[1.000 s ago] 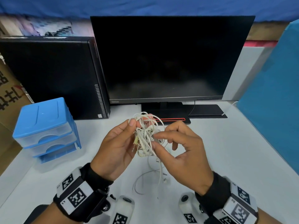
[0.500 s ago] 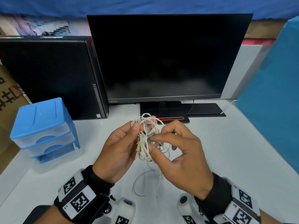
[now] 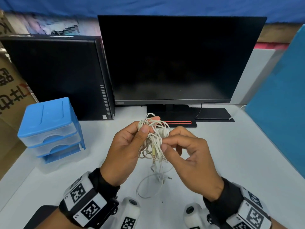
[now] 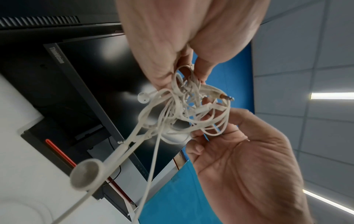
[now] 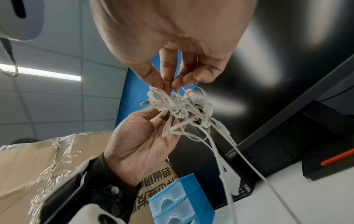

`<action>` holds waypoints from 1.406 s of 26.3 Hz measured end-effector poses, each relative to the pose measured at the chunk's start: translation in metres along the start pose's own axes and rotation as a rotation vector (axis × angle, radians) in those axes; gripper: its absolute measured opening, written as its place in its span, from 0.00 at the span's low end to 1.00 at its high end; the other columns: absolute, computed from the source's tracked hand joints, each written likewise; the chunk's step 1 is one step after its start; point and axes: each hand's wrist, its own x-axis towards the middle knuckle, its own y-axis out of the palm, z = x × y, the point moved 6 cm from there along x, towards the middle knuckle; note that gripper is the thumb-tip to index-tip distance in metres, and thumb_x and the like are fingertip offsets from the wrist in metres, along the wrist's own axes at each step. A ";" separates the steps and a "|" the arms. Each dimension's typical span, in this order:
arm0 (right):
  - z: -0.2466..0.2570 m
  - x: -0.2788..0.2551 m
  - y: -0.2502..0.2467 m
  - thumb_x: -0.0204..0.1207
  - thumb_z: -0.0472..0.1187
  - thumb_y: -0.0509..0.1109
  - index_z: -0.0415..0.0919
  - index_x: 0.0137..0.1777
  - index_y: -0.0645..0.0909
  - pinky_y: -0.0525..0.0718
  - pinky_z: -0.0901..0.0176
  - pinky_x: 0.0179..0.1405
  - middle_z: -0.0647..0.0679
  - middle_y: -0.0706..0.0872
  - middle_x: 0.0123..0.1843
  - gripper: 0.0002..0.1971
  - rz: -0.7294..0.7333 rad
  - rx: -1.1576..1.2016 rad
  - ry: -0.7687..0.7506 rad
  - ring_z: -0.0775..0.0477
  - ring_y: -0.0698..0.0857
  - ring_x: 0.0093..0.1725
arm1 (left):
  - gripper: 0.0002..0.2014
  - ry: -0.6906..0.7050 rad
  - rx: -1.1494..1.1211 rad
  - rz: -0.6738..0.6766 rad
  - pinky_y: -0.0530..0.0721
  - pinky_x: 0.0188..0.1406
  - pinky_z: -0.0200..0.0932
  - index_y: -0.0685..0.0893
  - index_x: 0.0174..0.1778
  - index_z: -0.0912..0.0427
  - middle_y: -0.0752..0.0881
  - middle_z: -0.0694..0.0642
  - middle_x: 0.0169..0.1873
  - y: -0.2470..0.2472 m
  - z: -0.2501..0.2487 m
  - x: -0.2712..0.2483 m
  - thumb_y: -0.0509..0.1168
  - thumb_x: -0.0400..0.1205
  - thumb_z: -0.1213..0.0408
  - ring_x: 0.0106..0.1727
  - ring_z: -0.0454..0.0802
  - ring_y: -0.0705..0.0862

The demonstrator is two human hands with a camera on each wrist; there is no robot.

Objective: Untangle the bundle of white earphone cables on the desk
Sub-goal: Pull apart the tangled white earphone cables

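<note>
The tangled white earphone bundle (image 3: pixel 153 139) is held above the white desk (image 3: pixel 231 154), in front of the monitor. My left hand (image 3: pixel 148 125) pinches its upper left side between thumb and fingers. My right hand (image 3: pixel 165 142) pinches strands on its right side with thumb and forefinger. A gold jack plug (image 3: pixel 153 154) hangs down from the knot. A loose cable loop (image 3: pixel 148 187) trails onto the desk. In the left wrist view one earbud (image 4: pixel 86 174) dangles below the bundle (image 4: pixel 187 109). In the right wrist view my fingertips (image 5: pixel 168 84) nip the top of the bundle (image 5: pixel 180 109).
A black monitor (image 3: pixel 173 60) on its stand (image 3: pixel 171 118) is right behind the hands. A black computer tower (image 3: pixel 57 76) and a blue drawer unit (image 3: pixel 49 129) stand at the left. A blue partition (image 3: pixel 280 104) borders the right side. A cardboard box (image 3: pixel 9 90) sits far left.
Both hands kept their hold and turned the bundle slightly. The gold plug shifted from beside my left thumb to the front middle of the knot and hangs lower.
</note>
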 end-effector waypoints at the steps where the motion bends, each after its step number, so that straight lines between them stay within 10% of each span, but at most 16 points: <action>1: -0.001 0.001 0.000 0.74 0.44 0.71 0.50 0.41 0.90 0.77 0.64 0.36 0.57 0.84 0.39 0.06 -0.004 0.005 0.018 0.51 0.82 0.40 | 0.15 0.000 0.003 -0.003 0.86 0.47 0.40 0.89 0.58 0.55 0.91 0.58 0.56 -0.001 0.000 0.000 0.61 0.82 0.57 0.54 0.52 0.89; 7: 0.000 0.004 -0.011 0.75 0.36 0.74 0.47 0.39 0.89 0.82 0.54 0.31 0.54 0.87 0.38 0.06 -0.100 -0.112 0.027 0.49 0.85 0.40 | 0.14 0.027 0.047 -0.036 0.86 0.54 0.48 0.85 0.52 0.65 0.90 0.60 0.58 -0.005 0.003 0.001 0.61 0.83 0.58 0.56 0.57 0.88; 11: 0.001 0.010 -0.030 0.76 0.30 0.74 0.48 0.37 0.88 0.81 0.61 0.31 0.53 0.89 0.36 0.12 -0.269 -0.159 0.043 0.54 0.86 0.37 | 0.11 0.026 0.012 -0.116 0.82 0.40 0.35 0.87 0.42 0.57 0.91 0.53 0.49 -0.012 0.000 0.004 0.64 0.83 0.55 0.45 0.46 0.87; 17: -0.021 0.023 -0.033 0.65 0.30 0.63 0.39 0.37 0.77 0.78 0.58 0.41 0.43 0.75 0.32 0.05 -0.105 0.614 0.425 0.49 0.77 0.35 | 0.14 -0.040 -0.005 -0.166 0.75 0.55 0.60 0.84 0.48 0.65 0.91 0.62 0.54 -0.019 0.007 0.008 0.64 0.83 0.55 0.52 0.62 0.84; 23: -0.034 0.024 -0.038 0.76 0.21 0.68 0.38 0.43 0.80 0.74 0.65 0.29 0.44 0.70 0.23 0.11 -0.172 0.321 0.396 0.51 0.67 0.25 | 0.12 -0.076 0.067 -0.057 0.78 0.37 0.37 0.87 0.35 0.51 0.90 0.56 0.43 -0.007 0.021 0.005 0.64 0.84 0.57 0.40 0.50 0.82; 30: -0.043 0.033 -0.066 0.84 0.25 0.57 0.39 0.56 0.79 0.78 0.59 0.36 0.48 0.73 0.28 0.13 -0.390 0.639 0.401 0.51 0.72 0.26 | 0.15 -0.326 0.186 -0.015 0.85 0.49 0.50 0.79 0.50 0.77 0.86 0.65 0.44 -0.021 0.060 0.007 0.58 0.88 0.65 0.49 0.61 0.85; 34: -0.038 0.037 -0.079 0.78 0.31 0.73 0.38 0.38 0.80 0.73 0.62 0.30 0.41 0.72 0.25 0.08 -0.324 0.009 0.233 0.50 0.68 0.24 | 0.12 -0.373 0.155 -0.042 0.86 0.49 0.53 0.81 0.50 0.72 0.90 0.68 0.51 -0.030 0.057 0.015 0.58 0.88 0.65 0.55 0.66 0.89; 37: -0.052 0.034 -0.079 0.77 0.52 0.75 0.29 0.27 0.74 0.71 0.66 0.29 0.40 0.69 0.25 0.28 -0.321 -0.182 0.363 0.51 0.66 0.23 | 0.11 -0.388 0.163 -0.040 0.85 0.51 0.53 0.82 0.45 0.65 0.88 0.67 0.49 -0.029 0.059 0.017 0.59 0.88 0.64 0.55 0.67 0.87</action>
